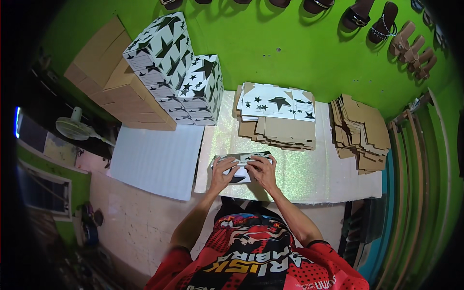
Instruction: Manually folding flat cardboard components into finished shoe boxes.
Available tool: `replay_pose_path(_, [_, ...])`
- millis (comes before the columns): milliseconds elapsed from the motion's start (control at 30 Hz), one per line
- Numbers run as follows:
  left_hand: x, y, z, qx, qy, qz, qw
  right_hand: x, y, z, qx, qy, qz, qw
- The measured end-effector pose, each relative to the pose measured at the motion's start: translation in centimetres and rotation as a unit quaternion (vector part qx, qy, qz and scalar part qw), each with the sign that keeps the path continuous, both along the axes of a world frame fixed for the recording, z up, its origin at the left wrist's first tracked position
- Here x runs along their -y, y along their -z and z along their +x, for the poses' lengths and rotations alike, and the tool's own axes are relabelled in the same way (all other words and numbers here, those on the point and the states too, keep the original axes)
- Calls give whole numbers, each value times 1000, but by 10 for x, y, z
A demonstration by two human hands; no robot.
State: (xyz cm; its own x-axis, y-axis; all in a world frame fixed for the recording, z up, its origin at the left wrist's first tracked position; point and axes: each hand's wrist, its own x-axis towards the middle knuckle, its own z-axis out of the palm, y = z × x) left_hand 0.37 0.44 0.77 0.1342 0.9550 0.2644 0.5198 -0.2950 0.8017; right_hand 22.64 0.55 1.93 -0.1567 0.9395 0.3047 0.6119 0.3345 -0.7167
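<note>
A small white cardboard box point(243, 176) with black stars lies near the front edge of the table. My left hand point(224, 172) grips its left part, fingers bent over the top and thumb at the near side. On the right part, my right hand point(262, 171) holds it the same way, with the thumbs close together at the middle. My hands hide much of the top and both ends. Just beyond it sits a stack of flat cardboard blanks point(285, 130), topped by a white star-printed sheet point(279, 102).
At the left, star-printed boxes point(166, 53) are piled beside plain brown boxes point(130, 96) on a white-covered surface point(154, 159). More folded brown cardboard point(360, 128) lies at the table's right end. Sandals point(357, 17) hang on the green wall. A fan point(75, 128) stands at the left.
</note>
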Motion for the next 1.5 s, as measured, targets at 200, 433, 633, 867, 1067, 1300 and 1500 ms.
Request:
replay_pose_path(200, [2, -1, 9, -9, -24, 9, 1000, -1, -7, -8, 44, 68, -3, 997])
replay_pose_path(433, [8, -8, -1, -158, 101, 35, 982, 16, -12, 18, 233, -6, -62, 970])
replay_pose_path(633, [44, 28, -40, -230, 46, 45, 971, 80, -21, 21, 293, -160, -116, 936])
replay_pose_path(867, [80, 26, -11, -115, -90, -61, 987, 74, 2, 48, 248, -155, -54, 955])
replay_pose_path(1067, [92, 16, 37, -89, 38, -318, 943, 41, 19, 71, 188, -238, -34, 952])
replay_pose_path(1300, [108, 23, 7, -186, 3, -206, 961, 64, 8, 41, 195, -211, -93, 953])
replay_pose_path(1500, [103, 6, -5, -172, 22, -89, 981, 73, 35, 28, 142, -196, 81, 967])
